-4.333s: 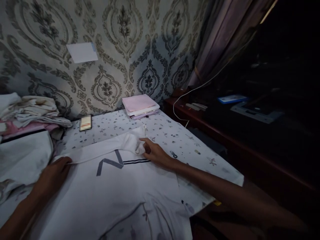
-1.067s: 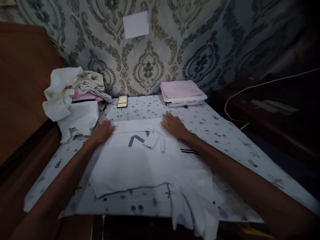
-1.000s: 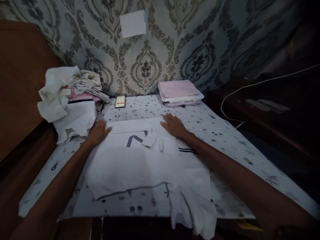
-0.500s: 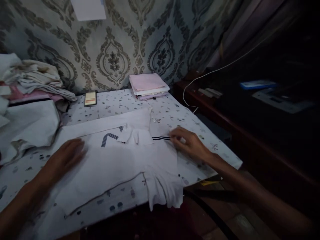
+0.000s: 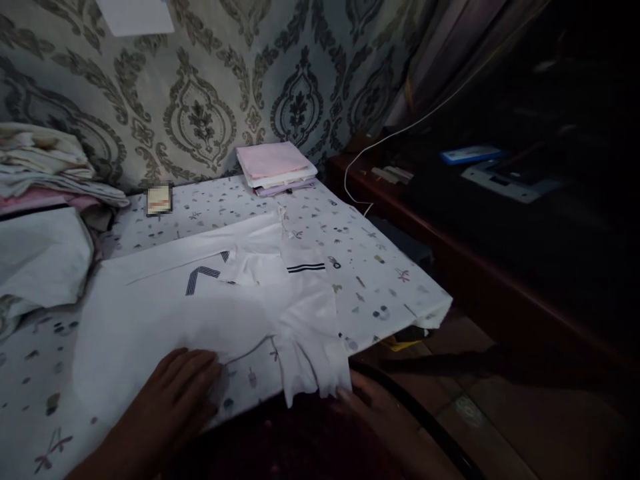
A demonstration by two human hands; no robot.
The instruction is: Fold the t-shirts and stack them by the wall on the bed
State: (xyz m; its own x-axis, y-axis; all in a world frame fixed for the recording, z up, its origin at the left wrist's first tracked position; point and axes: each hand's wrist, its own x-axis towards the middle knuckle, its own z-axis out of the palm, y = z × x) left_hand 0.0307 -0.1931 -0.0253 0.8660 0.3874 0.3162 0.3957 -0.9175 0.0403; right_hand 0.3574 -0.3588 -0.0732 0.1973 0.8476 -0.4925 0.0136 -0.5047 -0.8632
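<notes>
A white polo shirt (image 5: 240, 313) with a dark-striped collar and two black lines across one sleeve lies spread on the table. Its near sleeve hangs in folds over the front edge. My left hand (image 5: 187, 383) rests on the shirt's near side, palm down, with the fingers laid out. At the hem of the hanging sleeve, my right hand (image 5: 373, 410) pinches the cloth's corner between thumb and fingers, partly lost in shadow.
The printed tablecloth (image 5: 380, 267) covers the table. At the back stand folded clothes (image 5: 275, 163) and a small blurred box (image 5: 159, 200). Piled clothes (image 5: 45, 253) lie left. A dark red desk (image 5: 450, 247) with a white cable (image 5: 380, 140) stands right.
My right hand has left the striped far sleeve and come down to the near sleeve's hem. My left hand has moved right and nearer along the shirt. The view has shifted right.
</notes>
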